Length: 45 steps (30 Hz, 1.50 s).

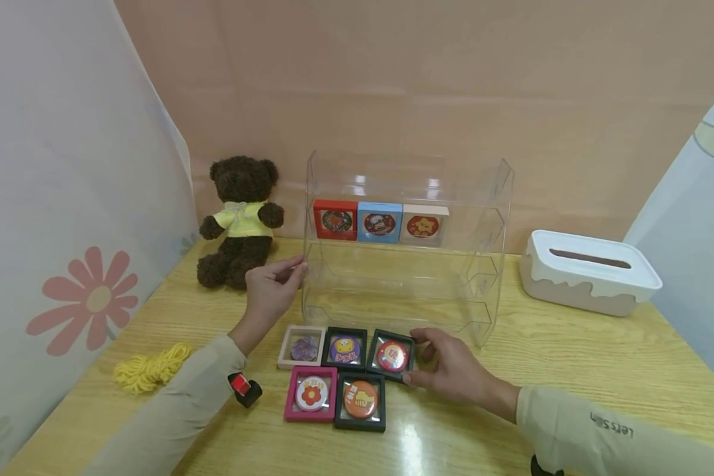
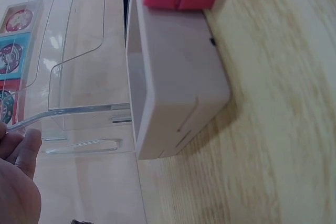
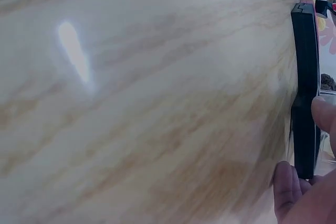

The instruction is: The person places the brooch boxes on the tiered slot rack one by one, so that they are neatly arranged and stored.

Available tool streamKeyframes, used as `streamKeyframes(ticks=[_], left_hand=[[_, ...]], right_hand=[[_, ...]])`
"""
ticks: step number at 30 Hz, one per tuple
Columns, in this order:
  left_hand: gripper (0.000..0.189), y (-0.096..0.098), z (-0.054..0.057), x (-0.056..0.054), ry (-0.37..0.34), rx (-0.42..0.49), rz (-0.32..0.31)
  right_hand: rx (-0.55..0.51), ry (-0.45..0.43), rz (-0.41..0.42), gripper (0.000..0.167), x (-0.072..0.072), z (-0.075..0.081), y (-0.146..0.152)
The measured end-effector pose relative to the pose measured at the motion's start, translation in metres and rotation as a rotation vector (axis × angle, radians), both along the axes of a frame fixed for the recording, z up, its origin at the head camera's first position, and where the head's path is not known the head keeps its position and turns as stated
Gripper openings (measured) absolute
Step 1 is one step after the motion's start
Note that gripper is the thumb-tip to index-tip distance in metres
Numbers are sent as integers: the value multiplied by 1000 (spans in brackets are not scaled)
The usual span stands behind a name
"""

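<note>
A clear tiered display rack point(image 1: 393, 291) stands at the middle of the table, with red point(image 1: 336, 220), blue point(image 1: 379, 223) and pale point(image 1: 424, 225) framed badges on one tier. My left hand point(image 1: 274, 291) pinches the rack's left edge between thumb and fingers; the left wrist view shows that clear edge point(image 2: 79, 111) too. My right hand point(image 1: 449, 367) grips the right side of a black badge frame point(image 1: 391, 355) with a red round badge. Beside it lie a black frame with a purple badge point(image 1: 345, 348), a pale frame point(image 1: 301, 348), a pink frame point(image 1: 311, 394) and a black frame with an orange badge point(image 1: 360, 401).
A brown teddy bear point(image 1: 240, 221) in a yellow shirt sits left of the rack. Yellow cord point(image 1: 151, 369) lies bundled near the table's left edge. To the right stands a white-topped tissue box point(image 1: 592, 271). Cloth hangs behind and at both sides of the table.
</note>
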<state>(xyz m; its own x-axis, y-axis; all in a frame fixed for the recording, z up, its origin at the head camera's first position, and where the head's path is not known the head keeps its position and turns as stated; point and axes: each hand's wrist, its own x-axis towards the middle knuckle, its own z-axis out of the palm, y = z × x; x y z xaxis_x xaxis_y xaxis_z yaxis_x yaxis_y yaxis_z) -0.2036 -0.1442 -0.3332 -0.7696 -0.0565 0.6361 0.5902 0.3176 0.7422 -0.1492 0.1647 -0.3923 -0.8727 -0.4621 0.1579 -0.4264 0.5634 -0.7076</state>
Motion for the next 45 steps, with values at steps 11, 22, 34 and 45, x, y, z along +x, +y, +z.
streamKeyframes(ticks=[11, 22, 34, 45], left_hand=[[16, -1, 0, -1, 3, 11, -31], [16, 0, -2, 1, 47, -21, -1], [16, -1, -4, 0, 44, -20, -2], [16, -1, -2, 1, 30, -12, -5]], right_hand=[[-82, 50, -41, 62, 1, 3, -3], [-176, 152, -68, 40, -1, 3, -4], [-171, 287, -35, 30, -9, 7, 1], [-197, 345, 8, 20, -16, 13, 4]])
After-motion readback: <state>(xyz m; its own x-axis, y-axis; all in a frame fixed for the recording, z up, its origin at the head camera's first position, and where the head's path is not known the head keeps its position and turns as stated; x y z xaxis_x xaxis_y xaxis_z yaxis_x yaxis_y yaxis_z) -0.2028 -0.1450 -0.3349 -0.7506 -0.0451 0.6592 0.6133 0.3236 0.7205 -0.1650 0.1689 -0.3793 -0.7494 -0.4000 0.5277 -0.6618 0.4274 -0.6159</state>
